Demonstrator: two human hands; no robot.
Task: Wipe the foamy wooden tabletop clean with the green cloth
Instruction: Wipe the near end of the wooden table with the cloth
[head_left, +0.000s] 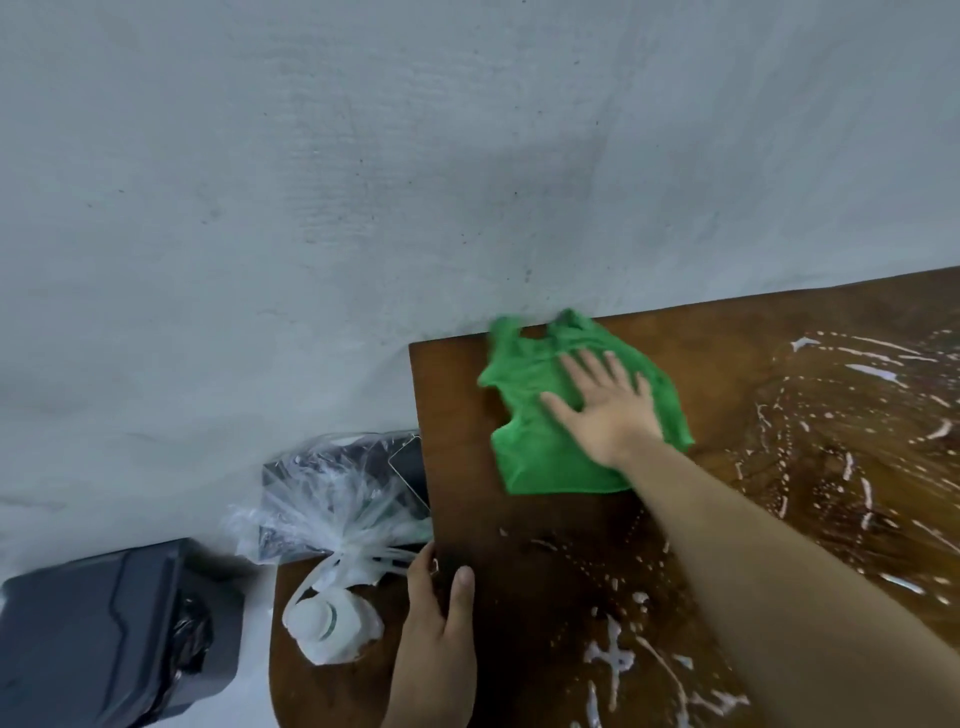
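The dark wooden tabletop (545, 519) fills the right half of the view. White foam streaks (852, 415) cover its right and near parts, while the far left corner looks wiped. The green cloth (540, 457) lies spread near that corner, one tip reaching the wall. My right hand (608, 405) presses flat on the cloth with fingers straight and spread. My left hand (441, 618) grips the table's left edge, thumb on top and the other fingers going over the side.
The grey wall (363, 182) runs right behind the table. Left of the table, a lower wooden surface (291, 649) carries a white bottle (332, 623), a clear plastic bag (332, 504) and a phone (410, 467). A black bin (114, 634) stands at the far left.
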